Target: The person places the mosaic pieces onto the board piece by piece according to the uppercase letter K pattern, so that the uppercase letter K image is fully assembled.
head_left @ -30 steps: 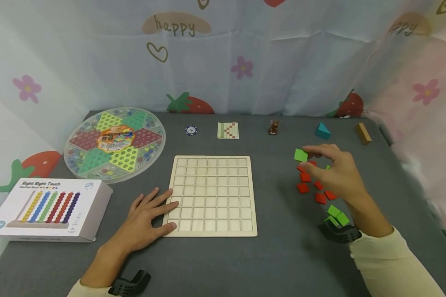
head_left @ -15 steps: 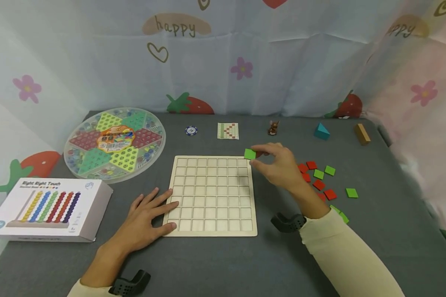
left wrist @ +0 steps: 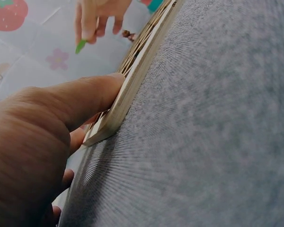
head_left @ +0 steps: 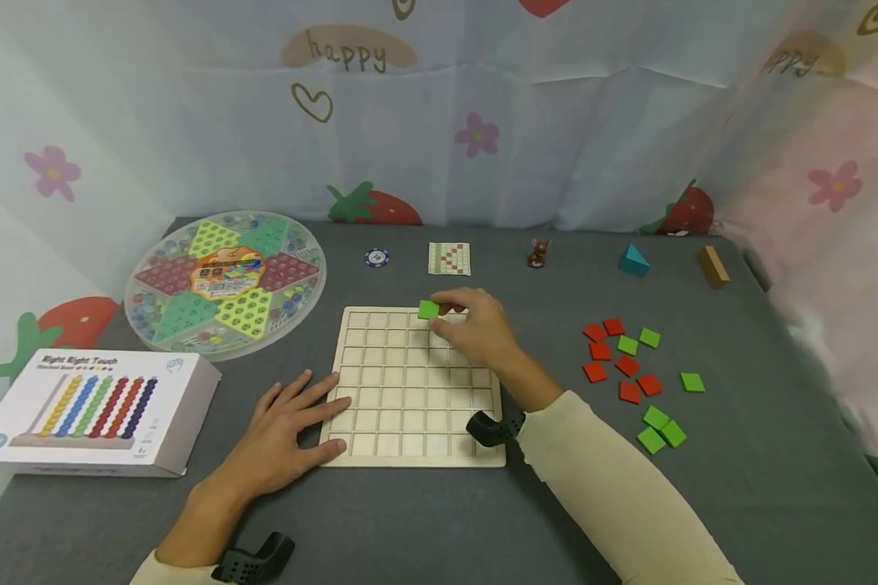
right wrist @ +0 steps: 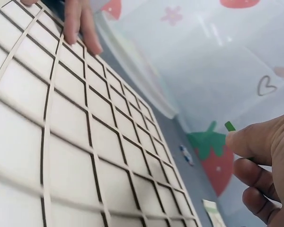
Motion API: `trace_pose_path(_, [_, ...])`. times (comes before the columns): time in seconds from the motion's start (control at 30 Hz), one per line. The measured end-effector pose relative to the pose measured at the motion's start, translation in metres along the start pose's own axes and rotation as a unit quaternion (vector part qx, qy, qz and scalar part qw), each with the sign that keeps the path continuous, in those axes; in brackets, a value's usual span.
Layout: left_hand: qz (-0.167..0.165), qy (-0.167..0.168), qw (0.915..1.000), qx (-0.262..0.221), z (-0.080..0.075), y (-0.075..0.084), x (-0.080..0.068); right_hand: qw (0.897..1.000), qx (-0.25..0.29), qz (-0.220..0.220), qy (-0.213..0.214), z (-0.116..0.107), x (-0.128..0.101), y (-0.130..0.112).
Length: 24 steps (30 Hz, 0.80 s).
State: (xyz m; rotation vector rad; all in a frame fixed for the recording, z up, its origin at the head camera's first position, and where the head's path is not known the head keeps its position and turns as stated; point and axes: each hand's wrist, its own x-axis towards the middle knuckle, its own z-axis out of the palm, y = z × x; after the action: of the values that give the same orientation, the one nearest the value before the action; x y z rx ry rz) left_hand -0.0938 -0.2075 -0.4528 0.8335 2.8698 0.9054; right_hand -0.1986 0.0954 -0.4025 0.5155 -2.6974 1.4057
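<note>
My right hand pinches a green square tile between thumb and fingertips, above the far part of the wooden grid board. In the right wrist view the tile shows edge-on at the fingertips, raised over the board. My left hand lies with fingers spread on the board's left edge; in the left wrist view its thumb rests on the rim. The board's square cells hold no tiles. Loose red tiles and green tiles lie on the table to the right.
At the left are a round Chinese checkers set and a white box. Along the back stand a poker chip, a small patterned card, a mouse figurine, a blue triangular block and a wooden block.
My right hand has carried the green tile leftward from beside the loose tiles to over the board's far part. The left hand has stayed on the board's edge.
</note>
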Motion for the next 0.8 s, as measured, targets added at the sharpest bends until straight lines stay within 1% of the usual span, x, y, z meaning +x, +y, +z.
trace_pose_path(0.17, [0.003, -0.005, 1.0, 0.001, 0.001, 0.001, 0.001, 0.998, 0.016, 0.049, -0.026, 0.017, 0.01, -0.005])
trace_pose_path(0.27, [0.002, -0.002, 1.0, 0.0, -0.001, 0.001, 0.002, 0.996, 0.023, 0.07, -0.042, 0.028, 0.018, -0.009])
trace_pose_path(0.37, [-0.001, 0.0, 1.0, 0.002, -0.002, 0.0, 0.001, 0.995, 0.025, 0.079, -0.056, 0.039, 0.026, -0.01])
trace_pose_path(0.47, [-0.003, -0.001, 1.0, 0.005, -0.002, -0.001, 0.001, 0.995, 0.016, 0.08, -0.062, 0.049, 0.033, -0.01])
trace_pose_path(0.63, [-0.006, -0.001, 1.0, 0.006, -0.001, -0.001, -0.001, 0.995, -0.039, 0.067, -0.06, 0.061, 0.04, -0.01])
trace_pose_path(0.8, [-0.004, 0.0, 1.0, 0.005, -0.001, -0.001, -0.002, 0.989, -0.106, 0.083, -0.065, 0.068, 0.044, -0.012])
